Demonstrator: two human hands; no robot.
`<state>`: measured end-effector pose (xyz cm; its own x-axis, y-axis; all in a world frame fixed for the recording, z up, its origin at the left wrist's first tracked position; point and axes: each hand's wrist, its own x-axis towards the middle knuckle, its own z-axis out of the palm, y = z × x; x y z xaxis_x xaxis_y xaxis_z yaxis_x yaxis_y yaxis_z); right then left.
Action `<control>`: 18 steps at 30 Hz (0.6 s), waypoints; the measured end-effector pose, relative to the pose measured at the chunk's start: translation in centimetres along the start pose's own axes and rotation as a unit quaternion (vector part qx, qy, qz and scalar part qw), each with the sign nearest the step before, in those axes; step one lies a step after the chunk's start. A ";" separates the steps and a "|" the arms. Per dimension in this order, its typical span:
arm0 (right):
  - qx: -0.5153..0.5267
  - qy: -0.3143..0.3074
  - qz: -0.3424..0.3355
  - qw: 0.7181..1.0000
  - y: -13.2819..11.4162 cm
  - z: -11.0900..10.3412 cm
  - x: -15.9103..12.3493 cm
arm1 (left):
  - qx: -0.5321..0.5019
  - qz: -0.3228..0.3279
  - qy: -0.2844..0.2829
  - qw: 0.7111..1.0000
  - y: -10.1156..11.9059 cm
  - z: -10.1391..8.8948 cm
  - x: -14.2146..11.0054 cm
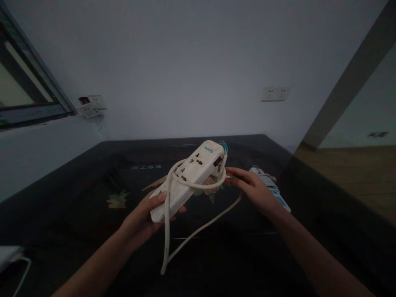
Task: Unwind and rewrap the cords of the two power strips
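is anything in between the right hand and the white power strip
Yes, a loop of the white cord hangs between the right hand and the power strip, beside its red switch; nothing else visible blocks that gap.

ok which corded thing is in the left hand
The PHILIPS power strip, gripped at its near end by the left hand; the blue-and-white bundle and lower-left white object lie unheld.

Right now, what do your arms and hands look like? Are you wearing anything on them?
The left hand and right hand wear no gloves. Both forearms are bare, with no sleeve, watch or bracelet showing. It's too dim for small marks.
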<state>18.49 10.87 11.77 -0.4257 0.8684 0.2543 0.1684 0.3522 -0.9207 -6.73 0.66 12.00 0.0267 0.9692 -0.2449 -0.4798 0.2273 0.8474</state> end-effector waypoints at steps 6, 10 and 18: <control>-0.058 -0.056 -0.121 0.989 -1.0 1.6 -1.1 | -0.007 -0.010 0.028 1.000 -0.4 0.2 -0.1; 0.039 0.006 -0.096 0.995 -0.4 2.9 -1.6 | -0.025 -0.018 0.066 0.997 -0.9 0.4 0.2; -0.010 0.028 -0.184 0.982 0.5 2.8 -1.8 | -0.038 -0.020 0.048 0.998 -1.2 0.3 0.6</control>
<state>16.90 8.53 9.99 -0.4109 0.6983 0.5861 0.0300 0.6529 -0.7569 -5.88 1.02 10.94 -0.0361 0.9450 -0.3251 -0.5448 0.2541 0.7991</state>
